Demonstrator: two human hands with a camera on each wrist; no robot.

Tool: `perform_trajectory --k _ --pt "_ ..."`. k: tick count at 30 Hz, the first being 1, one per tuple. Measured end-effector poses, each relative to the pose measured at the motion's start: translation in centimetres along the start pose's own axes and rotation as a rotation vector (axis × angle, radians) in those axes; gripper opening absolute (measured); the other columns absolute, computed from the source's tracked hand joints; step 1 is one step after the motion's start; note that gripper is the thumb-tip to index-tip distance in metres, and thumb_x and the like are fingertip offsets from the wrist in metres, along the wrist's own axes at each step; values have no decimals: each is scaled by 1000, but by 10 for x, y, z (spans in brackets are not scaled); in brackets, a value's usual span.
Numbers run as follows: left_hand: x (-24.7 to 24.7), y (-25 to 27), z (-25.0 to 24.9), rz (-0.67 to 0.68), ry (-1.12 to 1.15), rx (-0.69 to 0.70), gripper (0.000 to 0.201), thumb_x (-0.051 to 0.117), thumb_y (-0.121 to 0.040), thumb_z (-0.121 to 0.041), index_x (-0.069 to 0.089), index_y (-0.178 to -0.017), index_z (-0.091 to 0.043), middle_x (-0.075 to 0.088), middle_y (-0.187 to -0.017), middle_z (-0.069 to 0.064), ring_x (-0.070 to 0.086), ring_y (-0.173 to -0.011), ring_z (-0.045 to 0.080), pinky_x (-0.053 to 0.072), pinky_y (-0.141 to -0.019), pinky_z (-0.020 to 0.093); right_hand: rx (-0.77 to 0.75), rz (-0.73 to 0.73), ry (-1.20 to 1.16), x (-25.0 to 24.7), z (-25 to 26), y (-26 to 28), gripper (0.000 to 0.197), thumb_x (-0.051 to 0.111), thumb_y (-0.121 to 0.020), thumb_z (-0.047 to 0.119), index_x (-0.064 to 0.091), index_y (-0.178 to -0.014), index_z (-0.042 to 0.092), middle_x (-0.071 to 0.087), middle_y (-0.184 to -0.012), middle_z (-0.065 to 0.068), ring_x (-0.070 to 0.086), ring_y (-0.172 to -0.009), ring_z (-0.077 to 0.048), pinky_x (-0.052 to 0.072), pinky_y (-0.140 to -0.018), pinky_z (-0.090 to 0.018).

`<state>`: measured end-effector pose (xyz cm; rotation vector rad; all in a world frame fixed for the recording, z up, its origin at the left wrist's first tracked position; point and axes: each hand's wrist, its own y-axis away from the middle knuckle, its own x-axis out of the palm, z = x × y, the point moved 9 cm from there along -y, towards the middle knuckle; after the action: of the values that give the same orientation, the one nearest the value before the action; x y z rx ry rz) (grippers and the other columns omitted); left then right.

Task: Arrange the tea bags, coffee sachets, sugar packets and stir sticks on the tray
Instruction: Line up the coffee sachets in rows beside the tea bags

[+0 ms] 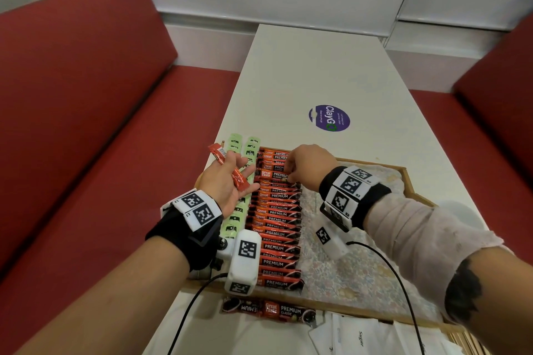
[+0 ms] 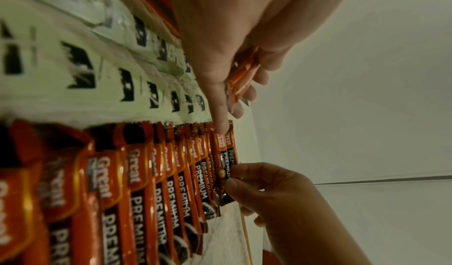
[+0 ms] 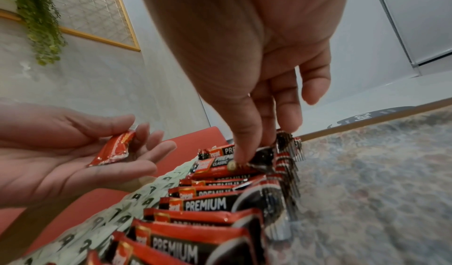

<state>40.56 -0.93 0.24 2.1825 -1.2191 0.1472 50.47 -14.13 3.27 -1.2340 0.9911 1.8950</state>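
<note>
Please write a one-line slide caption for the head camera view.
Right hand sets a coffee sachet into the tray's overlapping row while the left hand holds spare sachets.

Beside the pale green tea bags (image 1: 234, 220) lie red-and-black coffee sachets (image 1: 277, 219) on the tray's floral cloth (image 1: 346, 274).

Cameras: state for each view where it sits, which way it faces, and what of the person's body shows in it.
Head: worn high, faces forward and down at the tray; both forearms and hands show.
Left wrist: looks along the left hand, which holds a red sachet, over the coffee sachets.
Right wrist: looks along the right hand, which pinches one coffee sachet.
Shared: each wrist view shows the other hand.
</note>
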Motion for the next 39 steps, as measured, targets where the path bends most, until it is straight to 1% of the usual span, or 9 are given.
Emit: perform_trajectory --k 8,13,16,18,21,25,28,33,39 --pt "1 1 -3 2 -53 38 37 31 -101 -42 56 -96 -16 63 -103 3 62 -104 22 50 -90 47 -113 -57 -92 -12 21 9 16 63 -88 33 64 -90 17 62 -87 3 56 -83 -15 40 -71 -27" --pt "7 2 -6 41 -91 67 42 29 -101 -45 62 -110 -21 63 -118 5 62 -107 20 52 -83 40 -285 -52 -255 -17 60 27 28 73 -77 44 60 -86 20 64 -82 10 59 -77 -11 47 -70 -28" --pt "10 4 -3 56 -90 46 40 32 -101 -42 62 -121 -24 67 -115 9 64 -107 23 52 -90 46 -347 -78 -217 -17 77 38 39 79 -71 41 40 -74 39 57 -74 12 52 -64 -3 40 -58 -24" --pt "12 6 -1 51 -100 28 40 32 -101 -41 61 -123 -23 67 -114 8 63 -108 21 52 -88 44 -358 -104 -149 -15 82 39 43 73 -76 32 31 -72 39 49 -67 14 45 -59 -1 32 -54 -22" --pt "16 8 0 59 -122 31 39 33 -101 -37 59 -126 -22 66 -107 3 61 -91 14 49 -74 34 -341 -147 -98 -14 81 36 31 64 -80 20 35 -83 28 44 -66 12 47 -64 -14 30 -52 -23" --pt "14 7 -1 95 -144 25 40 31 -102 -41 61 -122 -22 69 -108 -2 61 -96 12 44 -84 37 -311 -189 -171 -18 72 31 15 58 -88 22 47 -96 18 61 -79 1 55 -69 -21 43 -62 -29" --pt "9 5 -5 82 -139 43 36 36 -100 -44 64 -109 -22 69 -102 -3 63 -98 14 46 -79 34 -264 -130 -246 -16 64 24 17 57 -92 25 52 -107 17 69 -91 -4 61 -79 -21 50 -74 -33" --pt "4 4 -14 61 -132 114 17 44 -100 -30 54 -106 -17 64 -98 -2 61 -91 12 50 -70 30 -210 -85 -318 -13 53 19 14 58 -91 22 59 -103 16 69 -97 -4 64 -88 -22 51 -84 -36" --pt "-2 -1 -18 27 -298 180 5 55 -95 -19 56 -91 -20 61 -93 -2 59 -84 9 51 -67 26 -146 -116 -353 -19 35 19 8 64 -89 20 65 -96 16 63 -87 4 57 -80 -13 41 -75 -25"
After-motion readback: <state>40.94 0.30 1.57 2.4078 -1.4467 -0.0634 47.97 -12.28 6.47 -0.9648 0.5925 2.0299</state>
